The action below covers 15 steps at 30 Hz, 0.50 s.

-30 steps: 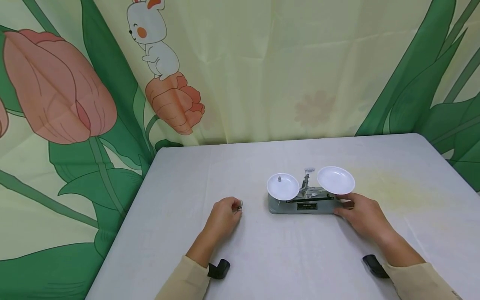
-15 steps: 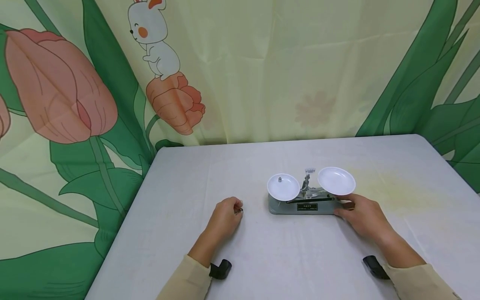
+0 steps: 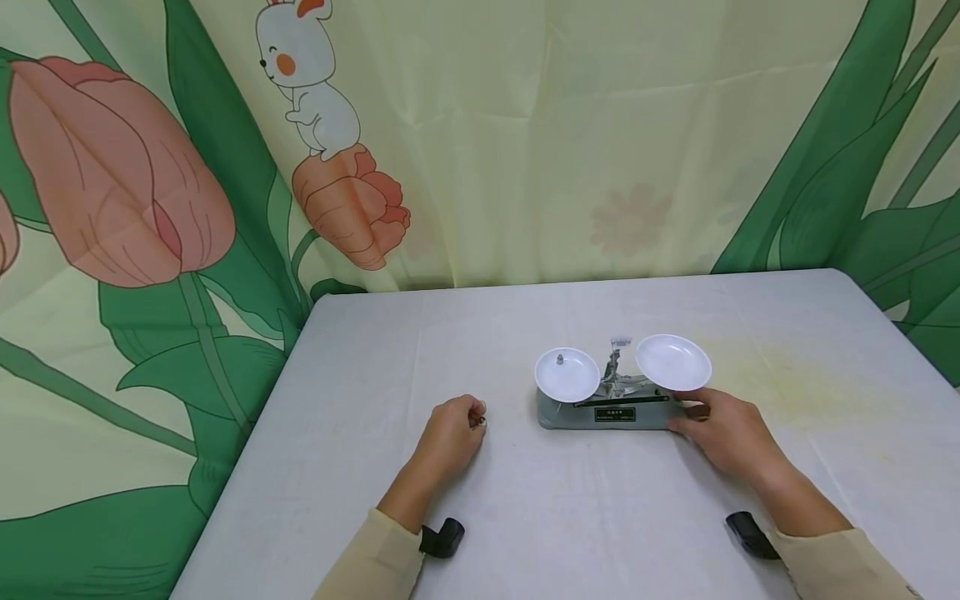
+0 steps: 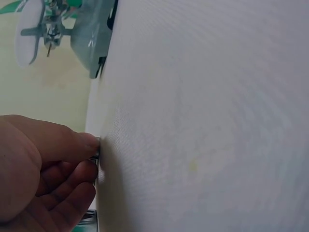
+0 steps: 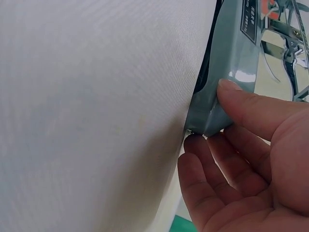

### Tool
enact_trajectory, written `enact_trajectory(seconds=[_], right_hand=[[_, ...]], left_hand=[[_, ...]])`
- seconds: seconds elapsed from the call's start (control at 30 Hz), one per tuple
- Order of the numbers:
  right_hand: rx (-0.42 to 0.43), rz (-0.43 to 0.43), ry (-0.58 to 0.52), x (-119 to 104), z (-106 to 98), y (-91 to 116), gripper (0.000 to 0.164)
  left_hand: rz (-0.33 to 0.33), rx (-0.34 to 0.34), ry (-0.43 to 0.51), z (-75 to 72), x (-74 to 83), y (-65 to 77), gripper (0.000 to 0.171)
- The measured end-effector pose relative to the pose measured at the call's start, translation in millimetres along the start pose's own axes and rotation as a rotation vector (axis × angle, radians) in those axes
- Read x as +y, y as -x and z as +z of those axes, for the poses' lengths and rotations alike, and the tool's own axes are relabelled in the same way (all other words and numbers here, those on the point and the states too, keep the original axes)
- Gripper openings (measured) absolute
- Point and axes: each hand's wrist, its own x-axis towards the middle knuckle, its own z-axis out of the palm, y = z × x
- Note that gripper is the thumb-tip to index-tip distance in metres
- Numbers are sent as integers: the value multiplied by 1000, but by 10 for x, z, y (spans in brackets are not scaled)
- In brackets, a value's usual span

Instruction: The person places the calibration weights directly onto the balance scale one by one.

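Note:
A grey balance scale [image 3: 564, 417] with two white pans stands right of centre on the table. Its left pan [image 3: 572, 383] hangs lower and bears a small metal weight [image 3: 559, 359]; the right pan [image 3: 673, 362] is bare. With thumb and fingers my right hand [image 3: 731, 427] grips the right end of the base. My left hand [image 3: 448, 433] rests on the table left of the scale, fingers curled, pinching a small shiny metal piece [image 4: 97, 145] mostly hidden by the thumb. Below the curled fingers, the left wrist view shows another shiny metal piece [image 4: 87, 222].
A white cloth [image 3: 375, 358] covers the table, with a pale yellow stain at the right. Behind it hangs a curtain [image 3: 525, 167] printed with tulips and a rabbit. Black wrist cameras [image 3: 442, 538] sit on both wrists.
Slightly less of the shiny piece shows at the left fingertips than a second ago. The scale and right hand have stayed in place.

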Motion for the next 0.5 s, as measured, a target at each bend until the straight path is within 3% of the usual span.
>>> enact_trajectory(seconds=[0.5], right_hand=[[-3, 5, -2, -9, -8, 1, 47]], left_hand=[[35, 21, 3, -40, 41, 22, 14]])
